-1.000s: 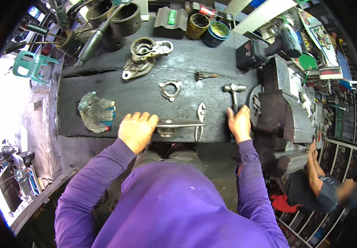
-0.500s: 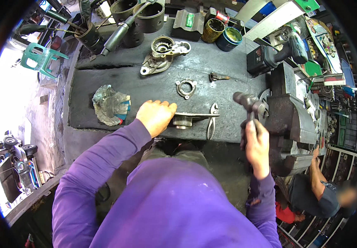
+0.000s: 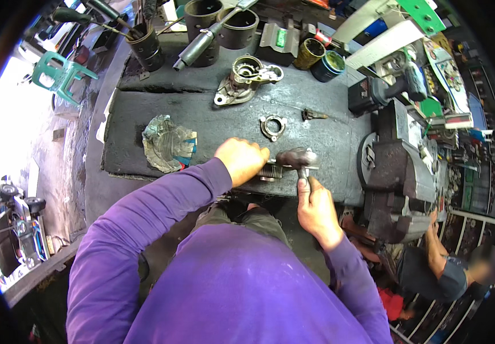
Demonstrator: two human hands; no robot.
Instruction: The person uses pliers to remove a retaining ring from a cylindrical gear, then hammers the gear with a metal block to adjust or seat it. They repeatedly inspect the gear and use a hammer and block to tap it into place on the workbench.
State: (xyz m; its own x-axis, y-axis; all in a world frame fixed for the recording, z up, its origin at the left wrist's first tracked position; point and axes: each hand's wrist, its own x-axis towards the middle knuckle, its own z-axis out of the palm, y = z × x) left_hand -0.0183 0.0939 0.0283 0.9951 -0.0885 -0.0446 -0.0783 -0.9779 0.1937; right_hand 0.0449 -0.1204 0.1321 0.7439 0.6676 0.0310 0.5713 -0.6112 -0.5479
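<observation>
The right hand (image 3: 318, 213), fingers wrapped around one hammer (image 3: 296, 157), has swung it in from the vise (image 3: 393, 172) side to over the toothed metal part (image 3: 270, 172) at the tabletop's (image 3: 333, 140) near edge, so both hands now work at one spot; I cannot tell whether the hammer touches. The left hand (image 3: 240, 161) is clamped on that part's left end. Beyond lie one lugged ring (image 3: 274, 137), one grooved shaft (image 3: 314, 114), one cast housing (image 3: 241, 92); toward the left edge, one crumpled glove (image 3: 164, 146); toward the far edge, two tins (image 3: 309, 53).
</observation>
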